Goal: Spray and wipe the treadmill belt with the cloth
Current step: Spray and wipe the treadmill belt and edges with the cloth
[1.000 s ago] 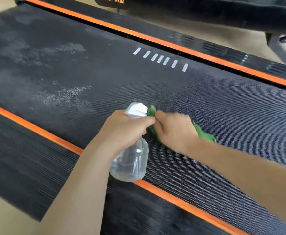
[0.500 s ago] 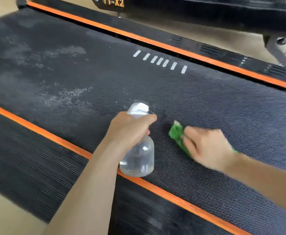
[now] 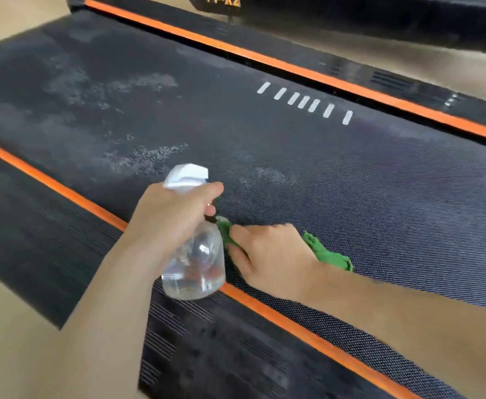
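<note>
Cloth (image 3: 326,256) under right hand (image 3: 270,254) near belt (image 3: 380,197) edge, left hand (image 3: 172,214) gripping bottle (image 3: 194,269)

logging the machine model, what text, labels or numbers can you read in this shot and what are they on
"-X2" in orange: on the black treadmill frame part at the top edge; the characters before it and their tops are cut off, so the full name is unreadable.
Seven white dashes on the treadmill belt: marks, not text.
Spray bottle: no label visible.

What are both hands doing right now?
Left hand: closed around the spray bottle, held above the belt's near edge.
Right hand: pressing the green cloth onto the belt.
</note>
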